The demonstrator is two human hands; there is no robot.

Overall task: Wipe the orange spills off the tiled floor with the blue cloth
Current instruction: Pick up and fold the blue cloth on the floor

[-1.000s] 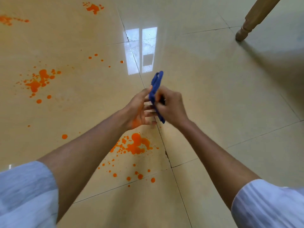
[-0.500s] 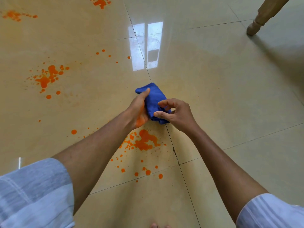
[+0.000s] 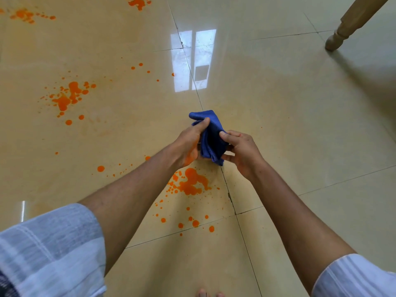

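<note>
Blue cloth (image 3: pixel 211 138): head view shows it bunched between your two hands, held above the tiled floor (image 3: pixel 289 125). Your left hand (image 3: pixel 189 144) grips its left side, thumb pressed on the upper fold; your right hand (image 3: pixel 242 152) pinches its right edge. Orange spills (image 3: pixel 191 182) lie on the tiles just below the hands; another patch (image 3: pixel 68 96) sits well to the left. A wooden furniture leg (image 3: pixel 347 26) stands far right.
</note>
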